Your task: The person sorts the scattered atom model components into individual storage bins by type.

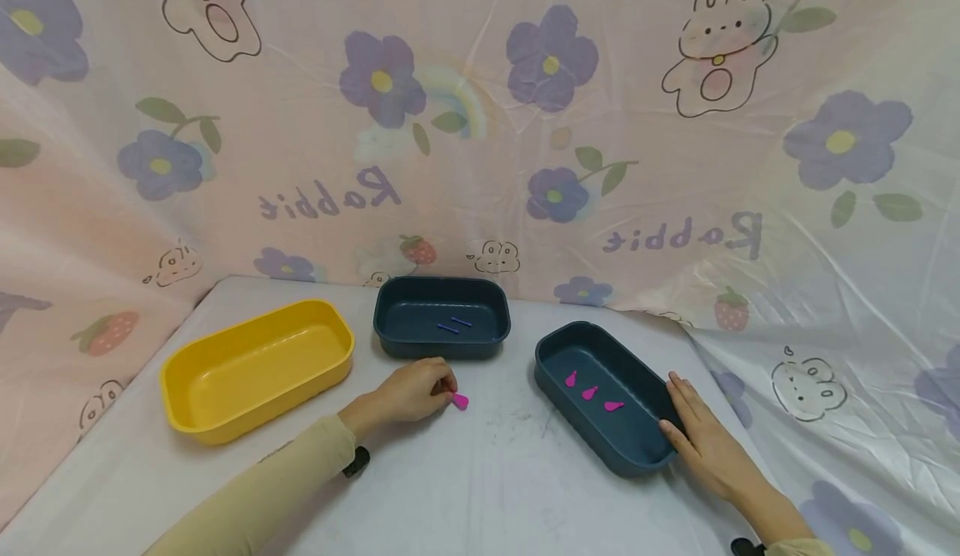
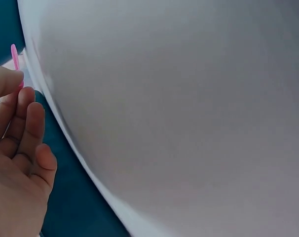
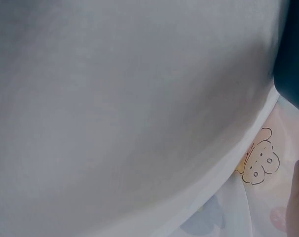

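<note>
My left hand [image 1: 412, 391] is over the white table and pinches a small pink teardrop-shaped piece [image 1: 461, 402] by its thin end. In the left wrist view the same pink piece [image 2: 15, 55] stands out beyond the thumb and index finger of the left hand [image 2: 21, 133]. My right hand [image 1: 705, 443] rests against the right side of a dark blue tray [image 1: 607, 448], fingers straight along its wall and thumb at the rim. Three pink teardrop-shaped pieces [image 1: 590, 393] lie in a row inside that tray. The right wrist view catches only a sliver of the right hand [image 3: 298, 197].
Behind the left hand is a second dark blue tray [image 1: 442, 349] with two thin blue sticks [image 1: 448, 328] in it. A yellow tray [image 1: 258, 406] stands on the left. A patterned cloth [image 1: 465, 147] hangs behind the white-covered table [image 1: 495, 489].
</note>
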A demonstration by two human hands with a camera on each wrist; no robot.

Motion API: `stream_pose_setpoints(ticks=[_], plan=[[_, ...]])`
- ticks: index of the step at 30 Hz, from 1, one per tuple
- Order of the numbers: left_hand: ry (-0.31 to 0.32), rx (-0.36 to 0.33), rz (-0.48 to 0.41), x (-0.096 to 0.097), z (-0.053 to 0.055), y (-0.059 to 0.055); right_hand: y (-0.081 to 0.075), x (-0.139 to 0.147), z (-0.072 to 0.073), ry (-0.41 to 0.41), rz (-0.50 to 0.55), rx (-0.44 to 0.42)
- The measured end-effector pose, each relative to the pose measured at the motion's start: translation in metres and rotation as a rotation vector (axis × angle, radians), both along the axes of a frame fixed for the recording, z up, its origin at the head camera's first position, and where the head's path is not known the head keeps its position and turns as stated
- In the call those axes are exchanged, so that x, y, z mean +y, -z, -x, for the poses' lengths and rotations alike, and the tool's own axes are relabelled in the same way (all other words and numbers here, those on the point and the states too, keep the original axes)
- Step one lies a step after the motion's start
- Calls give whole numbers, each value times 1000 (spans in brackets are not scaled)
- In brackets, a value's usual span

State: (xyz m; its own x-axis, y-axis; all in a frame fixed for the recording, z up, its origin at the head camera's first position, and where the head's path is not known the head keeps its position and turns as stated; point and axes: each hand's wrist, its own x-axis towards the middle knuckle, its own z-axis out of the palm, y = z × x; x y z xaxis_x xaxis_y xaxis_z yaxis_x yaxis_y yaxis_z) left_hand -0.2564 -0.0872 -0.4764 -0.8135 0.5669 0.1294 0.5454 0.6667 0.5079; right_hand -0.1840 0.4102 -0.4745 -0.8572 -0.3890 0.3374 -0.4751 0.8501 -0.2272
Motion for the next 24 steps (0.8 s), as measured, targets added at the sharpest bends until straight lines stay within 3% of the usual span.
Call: stream_pose_setpoints(ticks=[7,18,24], plan=[[-18,26,-79,7,-3,-4,1,0,0,0,-2,1],[-63,-24,-289,29,-2,-10,0,0,-1,3,-12,3],[-57,-30,-328,47,0,-15,-1,0,0,4,-22,14]])
